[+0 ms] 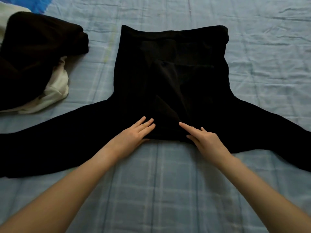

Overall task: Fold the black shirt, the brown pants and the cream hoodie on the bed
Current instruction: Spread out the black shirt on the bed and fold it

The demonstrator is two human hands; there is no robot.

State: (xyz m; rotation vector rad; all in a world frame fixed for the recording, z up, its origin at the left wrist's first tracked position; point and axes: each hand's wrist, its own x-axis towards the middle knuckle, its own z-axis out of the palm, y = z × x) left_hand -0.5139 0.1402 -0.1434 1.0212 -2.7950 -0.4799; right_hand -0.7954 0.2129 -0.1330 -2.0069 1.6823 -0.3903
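At left, the pants (33, 47) lie heaped on the hoodie (57, 88), just beside a sleeve of the shirt (168, 73). The shirt is spread across the bed (168, 182). My left hand (134, 133) and right hand (205, 142) press flat, fingers straight, on its near edge. Open bed lies right and nearer me.

Both bare forearms reach forward from the near edge, converging. The left hand (134, 132) and right hand (206, 140) lie palm-down, fingers straight, tips near each other.

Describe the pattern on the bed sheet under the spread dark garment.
The bed sheet is light blue with a pale plaid grid, clearest in the head view.
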